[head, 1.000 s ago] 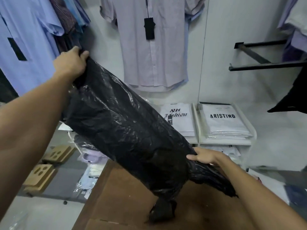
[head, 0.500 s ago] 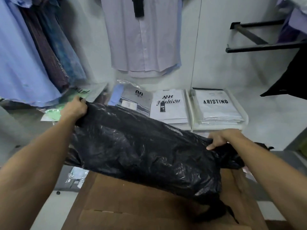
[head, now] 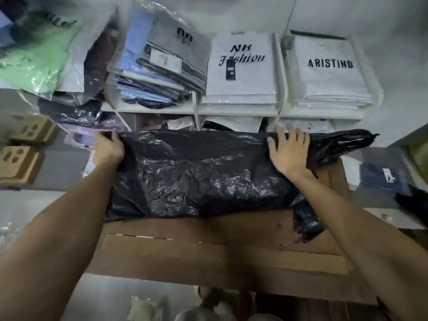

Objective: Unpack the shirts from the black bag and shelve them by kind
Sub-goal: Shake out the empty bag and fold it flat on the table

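Black bag (head: 203,174) lies lengthwise across cardboard box (head: 220,251), full, not yet opened. Left hand (head: 108,147) grips left end, fingers curled into plastic. Right hand (head: 288,150) rests flat on bag near right end, fingers spread wide, holding nothing. Tied handles (head: 347,141) stick out right, beyond right hand. Shelf (head: 238,111) behind holds shirt stacks (head: 240,72) by brand. Judgement: steady bag with left, work right-end knot loose instead of tearing; slide shirts out flat, match labels to stacks.
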